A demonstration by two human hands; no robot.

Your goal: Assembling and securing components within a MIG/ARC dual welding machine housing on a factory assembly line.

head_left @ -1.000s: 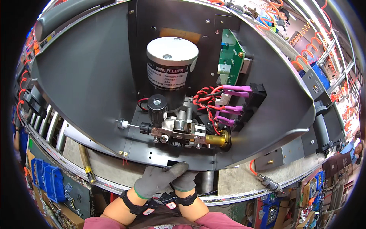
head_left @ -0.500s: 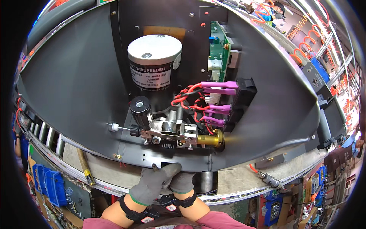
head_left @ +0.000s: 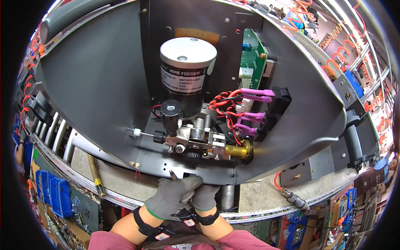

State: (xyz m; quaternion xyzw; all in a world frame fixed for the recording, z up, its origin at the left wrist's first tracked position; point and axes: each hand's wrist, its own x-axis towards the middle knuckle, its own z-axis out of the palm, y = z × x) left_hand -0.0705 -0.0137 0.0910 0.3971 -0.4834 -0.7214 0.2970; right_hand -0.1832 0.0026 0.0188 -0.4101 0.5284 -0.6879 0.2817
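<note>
Both my hands wear grey work gloves and meet at the front edge of a black sheet-metal housing (head_left: 100,83). My left hand (head_left: 171,198) has its fingers drawn together and pointing toward the right; whatever they might hold is hidden. Close against it, my right hand (head_left: 205,197) reaches to the edge, its fingertips out of sight. Just beyond the hands, inside the housing, lies a metal wire-drive mechanism (head_left: 196,139) with a black knob (head_left: 171,113) and a brass fitting (head_left: 238,151). Behind it stands a cylindrical motor (head_left: 188,62) with a silver top.
Purple-sleeved connectors (head_left: 254,117) on red and black wires and a green circuit board (head_left: 253,62) occupy the housing's right side. A pneumatic tool (head_left: 296,200) lies on the bench at right, a yellow-banded handle (head_left: 96,177) at left. Blue bins (head_left: 54,192) sit below left.
The housing and its motor appear farther right and slightly turned in the picture. Both hands remain together at the front edge, with the left wrist shifted a little.
</note>
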